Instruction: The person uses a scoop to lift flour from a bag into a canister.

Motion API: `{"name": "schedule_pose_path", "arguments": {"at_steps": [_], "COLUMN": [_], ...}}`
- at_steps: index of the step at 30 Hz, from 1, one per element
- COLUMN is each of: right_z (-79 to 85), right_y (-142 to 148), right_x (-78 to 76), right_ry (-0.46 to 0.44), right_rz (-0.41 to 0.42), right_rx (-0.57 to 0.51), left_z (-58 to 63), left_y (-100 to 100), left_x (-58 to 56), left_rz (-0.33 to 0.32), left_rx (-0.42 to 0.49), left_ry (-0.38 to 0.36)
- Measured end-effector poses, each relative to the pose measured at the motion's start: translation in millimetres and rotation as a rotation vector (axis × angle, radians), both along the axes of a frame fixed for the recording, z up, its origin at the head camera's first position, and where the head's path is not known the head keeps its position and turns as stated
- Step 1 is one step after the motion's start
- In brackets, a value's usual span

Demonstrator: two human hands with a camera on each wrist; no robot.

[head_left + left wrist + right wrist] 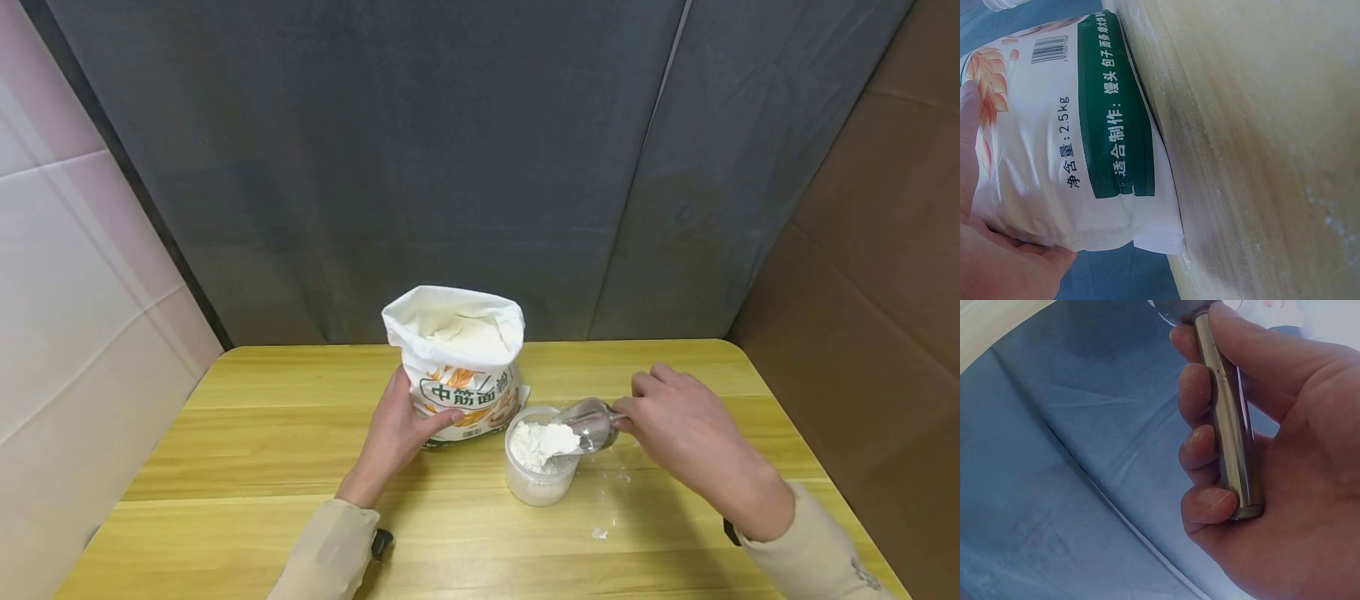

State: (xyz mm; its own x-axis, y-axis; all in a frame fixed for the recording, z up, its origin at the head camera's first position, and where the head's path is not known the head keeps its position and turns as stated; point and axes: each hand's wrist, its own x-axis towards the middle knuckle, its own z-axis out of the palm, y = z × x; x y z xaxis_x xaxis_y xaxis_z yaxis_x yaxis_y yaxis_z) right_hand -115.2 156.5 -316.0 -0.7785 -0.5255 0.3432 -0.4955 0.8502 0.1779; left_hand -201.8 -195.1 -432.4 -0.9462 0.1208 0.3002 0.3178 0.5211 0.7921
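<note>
A white flour bag (457,367) stands on the table, its top unfolded and flour showing inside. My left hand (397,429) grips its lower left side, thumb across the printed front; the left wrist view shows the fingers (1013,247) bent round the bag's edge. With my right hand (686,425) I hold a metal scoop (592,423), its handle (1229,425) wrapped by curled fingers. The scoop tilts down over the rim of a clear round tub (542,483), just right of the bag. White flour (551,442) lies at the scoop's mouth and fills the tub high.
Flour specks (600,533) dot the wooden table (247,467) right of the tub. Behind the table's far edge hangs a dark grey curtain (375,167). A white panel (82,250) stands at the left, a brown one (877,250) at the right.
</note>
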Motion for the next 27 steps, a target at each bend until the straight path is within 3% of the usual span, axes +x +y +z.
{"name": "schedule_pose_path", "arguments": {"at_steps": [11,27], "right_z": [1.4,-16.4], "right_y": [-4.3,24.5], "right_x": [0.1,-0.2], "right_ry": [0.016,0.021], "right_rz": [-0.008,0.012], "right_rx": [0.009,-0.180], "left_z": [0.6,-1.0], "left_y": [-2.0,-0.8], "left_x": [0.9,0.1], "left_rz": [0.006,0.003], "left_rx": [-0.004,-0.004], "left_ry": [-0.005,-0.007]}}
